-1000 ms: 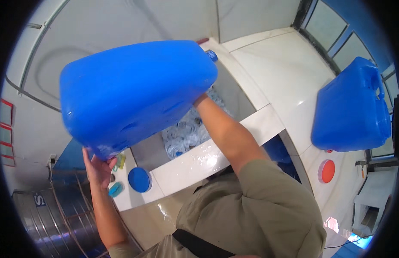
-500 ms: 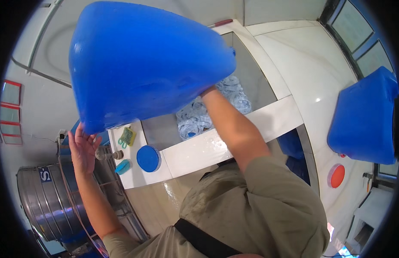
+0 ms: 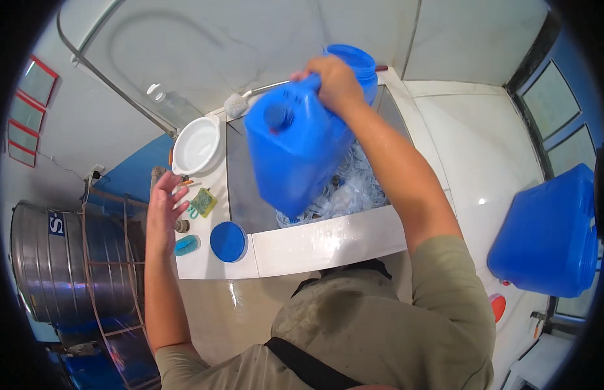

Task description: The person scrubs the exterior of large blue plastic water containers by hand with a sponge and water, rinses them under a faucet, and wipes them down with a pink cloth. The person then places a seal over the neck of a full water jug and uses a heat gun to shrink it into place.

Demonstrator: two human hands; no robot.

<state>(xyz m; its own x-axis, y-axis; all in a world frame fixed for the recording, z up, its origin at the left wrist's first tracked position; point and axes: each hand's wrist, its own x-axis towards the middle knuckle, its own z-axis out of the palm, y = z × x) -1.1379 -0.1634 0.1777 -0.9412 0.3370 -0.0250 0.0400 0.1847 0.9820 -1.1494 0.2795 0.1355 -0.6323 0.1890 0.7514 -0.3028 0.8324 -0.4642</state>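
Observation:
My right hand [image 3: 334, 83] grips the top handle of a blue plastic jerrycan [image 3: 292, 153]. The can hangs tilted over the grey-walled basin [image 3: 242, 195], its cap side toward me. Under it, a heap of clear and whitish plastic pieces [image 3: 363, 185] lies in the basin, partly hidden by the can. Raised at the left, my left hand [image 3: 164, 214] is empty with its fingers apart. Beside it on the white ledge are a yellow-green sponge [image 3: 203, 203], a light blue brush-like item [image 3: 187, 245] and a round blue lid [image 3: 228, 242].
A white bowl [image 3: 196, 146] and a clear bottle [image 3: 172, 107] stand at the back left, near a round white brush [image 3: 236, 105]. Behind my right hand is an open blue tub [image 3: 354, 58]. Another blue jerrycan [image 3: 542, 231] stands right, a steel tank [image 3: 67, 260] left.
The blue jerrycan has come down and turned from high at the upper left to over the basin. My left hand has come away from its bottom; my right now shows on its handle.

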